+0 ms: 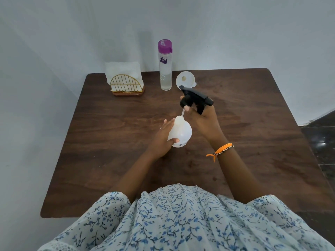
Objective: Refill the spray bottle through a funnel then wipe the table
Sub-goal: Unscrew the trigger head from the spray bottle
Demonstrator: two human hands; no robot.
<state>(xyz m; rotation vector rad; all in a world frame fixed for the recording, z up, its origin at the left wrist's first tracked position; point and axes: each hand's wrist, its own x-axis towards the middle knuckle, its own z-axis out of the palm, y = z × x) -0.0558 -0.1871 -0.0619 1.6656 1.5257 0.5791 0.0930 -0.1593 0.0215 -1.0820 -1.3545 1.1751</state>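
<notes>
Both bare forearms reach up from six o'clock toward the middle of the view, the left hand (164, 135) at about eleven o'clock of centre with its fingers and thumb wrapped round something white, thumb tip showing at the near side. The right hand (203, 115) sits higher, toward one o'clock, wrist bent and fingers apparently curled round a black piece, though its fingertips are mostly hidden. An orange thread band circles the right wrist.

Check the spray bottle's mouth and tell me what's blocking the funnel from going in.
The dip tube of the black sprayer head, gripped by the right hand, reaches down to the mouth of the spray bottle held by the left hand. The funnel lies behind, untouched.
</notes>
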